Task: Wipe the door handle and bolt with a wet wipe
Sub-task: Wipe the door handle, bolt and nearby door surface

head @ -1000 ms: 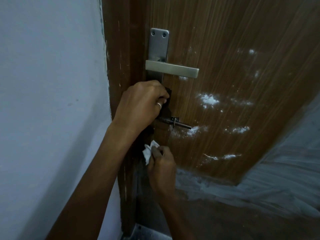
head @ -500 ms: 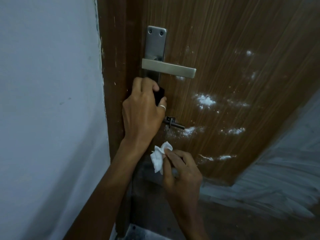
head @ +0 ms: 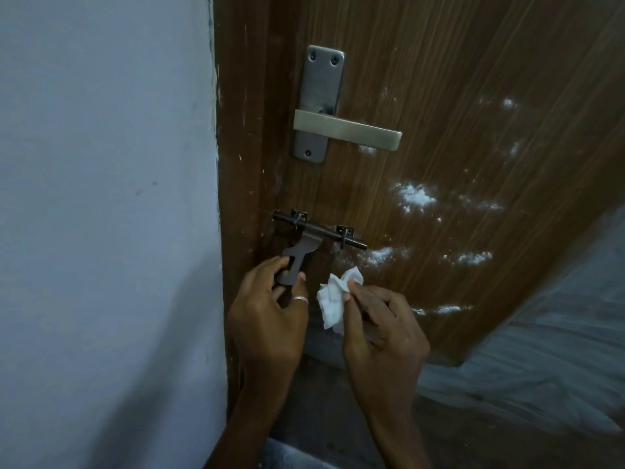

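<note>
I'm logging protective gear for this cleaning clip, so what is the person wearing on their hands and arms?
No sleeves, gloves or watch are in view. The left hand wears a thin silver ring on one finger; the right hand shows no ring.

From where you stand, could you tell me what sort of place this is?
Probably an indoor doorway in a home or similar building: a wooden door with a lever handle and a sliding bolt, set beside a plain painted wall.
</note>
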Tool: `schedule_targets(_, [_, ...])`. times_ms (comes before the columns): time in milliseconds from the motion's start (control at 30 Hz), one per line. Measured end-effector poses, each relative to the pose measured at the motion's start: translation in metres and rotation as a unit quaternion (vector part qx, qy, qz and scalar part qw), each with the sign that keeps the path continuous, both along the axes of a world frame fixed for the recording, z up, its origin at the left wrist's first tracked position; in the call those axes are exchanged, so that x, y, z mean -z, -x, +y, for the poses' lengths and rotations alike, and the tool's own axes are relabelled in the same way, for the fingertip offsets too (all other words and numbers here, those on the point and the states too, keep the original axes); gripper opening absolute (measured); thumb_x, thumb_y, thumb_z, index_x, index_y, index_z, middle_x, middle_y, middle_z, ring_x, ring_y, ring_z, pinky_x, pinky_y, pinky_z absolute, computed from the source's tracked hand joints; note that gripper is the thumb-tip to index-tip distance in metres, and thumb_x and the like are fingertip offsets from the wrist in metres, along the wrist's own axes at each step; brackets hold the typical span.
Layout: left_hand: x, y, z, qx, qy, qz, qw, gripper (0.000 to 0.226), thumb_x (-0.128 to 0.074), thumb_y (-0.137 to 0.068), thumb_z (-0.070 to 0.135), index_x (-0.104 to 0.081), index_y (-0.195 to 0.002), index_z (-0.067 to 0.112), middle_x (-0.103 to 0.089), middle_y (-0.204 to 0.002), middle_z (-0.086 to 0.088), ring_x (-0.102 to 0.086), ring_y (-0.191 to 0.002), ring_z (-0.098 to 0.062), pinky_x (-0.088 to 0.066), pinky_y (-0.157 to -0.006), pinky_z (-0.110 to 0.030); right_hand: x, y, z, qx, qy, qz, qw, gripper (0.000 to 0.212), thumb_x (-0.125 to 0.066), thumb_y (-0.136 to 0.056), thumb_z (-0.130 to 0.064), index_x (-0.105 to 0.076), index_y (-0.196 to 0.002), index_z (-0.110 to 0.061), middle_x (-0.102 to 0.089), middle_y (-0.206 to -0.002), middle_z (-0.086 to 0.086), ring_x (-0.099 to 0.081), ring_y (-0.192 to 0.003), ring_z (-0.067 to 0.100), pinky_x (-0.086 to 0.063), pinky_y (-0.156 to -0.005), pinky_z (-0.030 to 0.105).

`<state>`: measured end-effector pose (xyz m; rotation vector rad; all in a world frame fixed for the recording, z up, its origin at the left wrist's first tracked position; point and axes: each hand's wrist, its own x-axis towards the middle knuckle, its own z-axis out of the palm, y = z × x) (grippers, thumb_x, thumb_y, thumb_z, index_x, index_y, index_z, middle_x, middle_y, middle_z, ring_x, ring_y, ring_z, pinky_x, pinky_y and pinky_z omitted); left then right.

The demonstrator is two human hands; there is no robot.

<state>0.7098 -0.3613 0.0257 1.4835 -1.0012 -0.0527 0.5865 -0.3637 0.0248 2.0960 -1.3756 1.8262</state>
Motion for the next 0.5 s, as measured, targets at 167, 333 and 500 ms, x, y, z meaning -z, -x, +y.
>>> schedule_targets(167, [0.015, 0.002, -0.014, 0.023, -0.049, 0.038, 0.998, 0.038, -0.075, -0.085, 0.022, -0.066, -0.121, 0.016, -0.070, -0.115, -0.002, -0.067, -0.097, -0.012, -0.052, -0.076, -0.015, -0.003, 0.008, 0.000, 0.006, 0.001, 0.000, 1.000, 0.023, -0.076, -0.085, -0.003, -0.077, -0.108, -0.008, -0.069, -0.098, 0.001, -0.066, -0.088, 0.007, -0.051, -0.076, 0.015])
schedule_targets(333, [0.017, 0.003, -0.028, 0.007, -0.073, 0.013, 0.997, 0.033, -0.073, -0.088, 0.029, -0.063, -0.118, 0.022, -0.070, -0.109, 0.002, -0.068, -0.095, -0.014, -0.056, -0.078, -0.027, -0.020, 0.010, -0.003, 0.025, 0.024, 0.016, 0.999, 0.024, -0.075, -0.084, -0.003, -0.077, -0.108, -0.006, -0.069, -0.098, 0.004, -0.064, -0.086, 0.006, -0.044, -0.080, 0.004])
schedule_targets(500, [0.017, 0.001, -0.035, 0.010, -0.097, -0.006, 0.995, 0.029, -0.070, -0.089, 0.034, -0.061, -0.114, 0.023, -0.070, -0.105, 0.001, -0.068, -0.093, -0.016, -0.054, -0.078, -0.028, -0.053, 0.004, -0.021, 0.037, 0.091, 0.099, 0.990, 0.032, -0.067, -0.091, -0.002, -0.069, -0.123, -0.006, -0.065, -0.113, 0.013, -0.059, -0.102, 0.011, -0.046, -0.088, 0.011])
